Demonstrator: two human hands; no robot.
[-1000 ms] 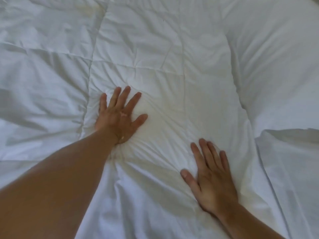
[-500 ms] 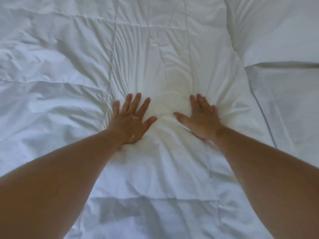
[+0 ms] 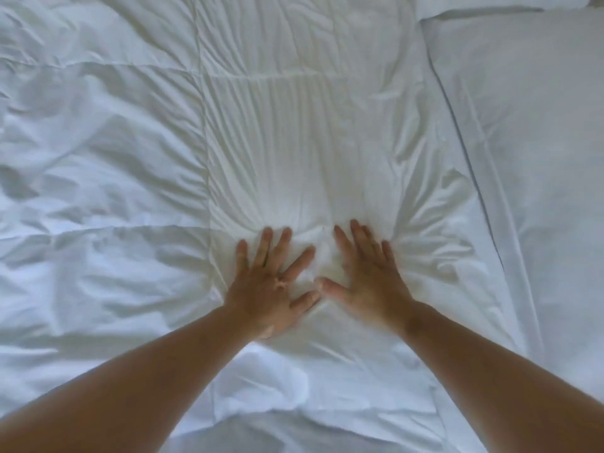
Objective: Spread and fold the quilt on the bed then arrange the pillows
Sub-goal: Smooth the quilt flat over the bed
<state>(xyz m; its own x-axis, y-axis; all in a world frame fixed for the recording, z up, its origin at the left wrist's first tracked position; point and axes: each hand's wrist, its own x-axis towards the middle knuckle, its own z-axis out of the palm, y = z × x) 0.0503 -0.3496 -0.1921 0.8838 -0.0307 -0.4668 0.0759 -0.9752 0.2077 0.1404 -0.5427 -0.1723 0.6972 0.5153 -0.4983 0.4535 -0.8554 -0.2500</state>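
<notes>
White bedding fills the whole view, seen from above. On it, the fingers [image 3: 266, 243] of the left hand [image 3: 268, 289] lie straight and fanned, flat against the cloth, gripping nothing. The fingers [image 3: 358, 238] of the right hand [image 3: 366, 279] are likewise straight and slightly spread, pressed palm-down. The two thumbs point toward each other and nearly meet; whether they touch cannot be told, since the right hand is a little blurred. Both bare forearms reach in from the lower corners and cover part of the fabric nearest the camera.

The quilt [image 3: 130, 158] lies under both palms and spreads across the left and middle of the bed. Fine creases fan up and outward from the fingertips across one stitched panel. The panels to the left are puffier and more rumpled, divided by sewn lines. Below the wrists the cloth bunches into a loose ridge, with a shaded fold beneath it.

Just beside the quilt's right edge lies a white pillow [image 3: 536, 132], smooth, with a seam running diagonally along its near border. At the top right corner the edge of another white piece [image 3: 474, 3] shows above it; too little is visible to tell what it is.
</notes>
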